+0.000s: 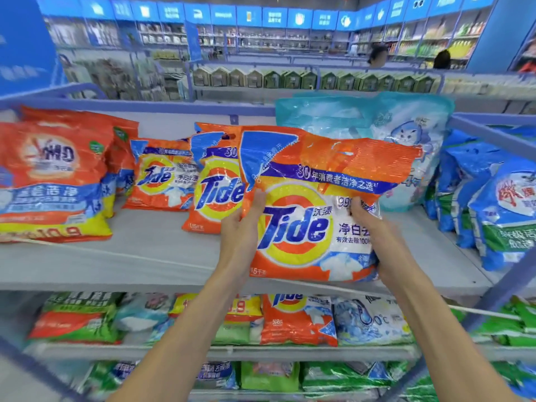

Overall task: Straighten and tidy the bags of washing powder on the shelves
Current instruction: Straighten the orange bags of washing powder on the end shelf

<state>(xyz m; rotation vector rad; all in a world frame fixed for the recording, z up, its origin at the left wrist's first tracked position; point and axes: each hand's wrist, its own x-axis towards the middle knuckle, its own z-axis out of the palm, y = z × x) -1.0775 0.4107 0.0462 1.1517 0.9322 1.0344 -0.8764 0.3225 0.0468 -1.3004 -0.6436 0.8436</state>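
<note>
Gripping the front Tide bag [304, 216] by both side edges, left hand [240, 227] and right hand [374, 236] should seat it upright, square with the Tide bag [214, 181] just beyond the left hand.

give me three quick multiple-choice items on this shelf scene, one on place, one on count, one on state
1. Where is the pale blue cat bag?
A. behind the held Tide bag
B. on the lower shelf
C. left of the red bag

2. How many orange Tide bags are on the top shelf, including the held one?
A. one
B. three
C. five

3. How is the held Tide bag gripped?
A. left hand only
B. both hands, at its sides
C. by nobody

Answers:
1 A, it rises behind and to the right of the held bag.
2 B, two stand left of the held one.
3 B, left hand and right hand clasp its edges.
</note>
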